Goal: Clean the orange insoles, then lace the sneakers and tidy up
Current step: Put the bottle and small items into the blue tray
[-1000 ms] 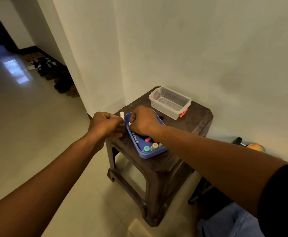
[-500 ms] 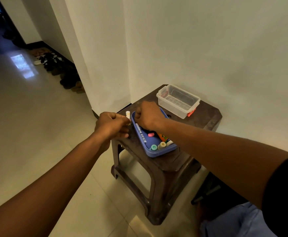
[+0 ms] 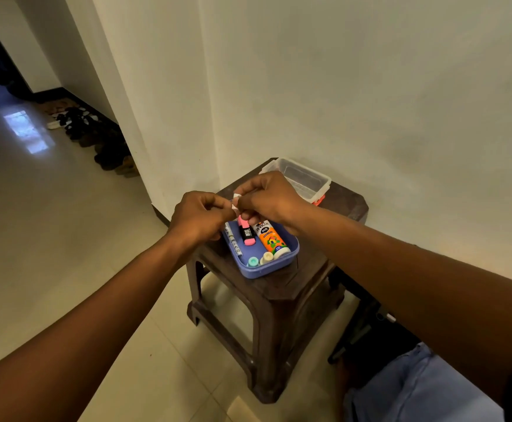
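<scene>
both hands work a small white item above the blue tray

the left hand (image 3: pixel 198 216) and right hand (image 3: pixel 268 197) each pinch the small white item (image 3: pixel 235 202) between curled fingertips, held over the blue tray (image 3: pixel 291 252) on the brown stool (image 3: pixel 282 295); what the item is cannot be told. to do it well, i'd keep it over the tray so any drop lands inside, and pull gently with a steady grip. no insoles or sneakers are identifiable; only dark shoes (image 3: pixel 96 138) line the far wall.

The orange glue bottle (image 3: pixel 270 237) in the blue tray (image 3: pixel 266 271) reads "FEVICOL MR". The pink highlighter (image 3: pixel 246 234) left of it bears a black label, too small to read.
</scene>
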